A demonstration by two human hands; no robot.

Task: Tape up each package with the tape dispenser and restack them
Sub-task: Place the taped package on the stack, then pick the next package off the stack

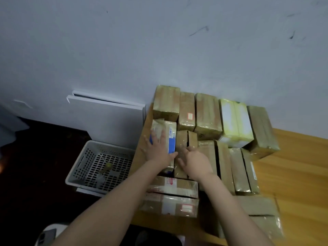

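1. The package to watch is the tape-wrapped cardboard package with the white and blue label. It lies at the left edge of the light wooden table, straight ahead of the person, with its long axis running away from them toward the wall.
2. The left hand is plainly the nearer one. It lies flat on top of that package with its fingers straight and spread, pressing rather than gripping.
3. The right hand is just to the right. Its bent fingertips reach the narrow brown tape-wrapped package, which stands hard against the labelled one and runs the same way. From here I cannot tell whether it has a hold or only touches.
4. The labelled package looks glossy under clear tape, slightly crumpled at its far end.
5. I'd judge the next move is squaring or lifting this package between the two hands. Its neighbours are packed tightly round it, so a sideways nudge could shift the row.
6. A grey perforated plastic basket sits on the floor to the left, below the table edge. I can make out no tape dispenser.
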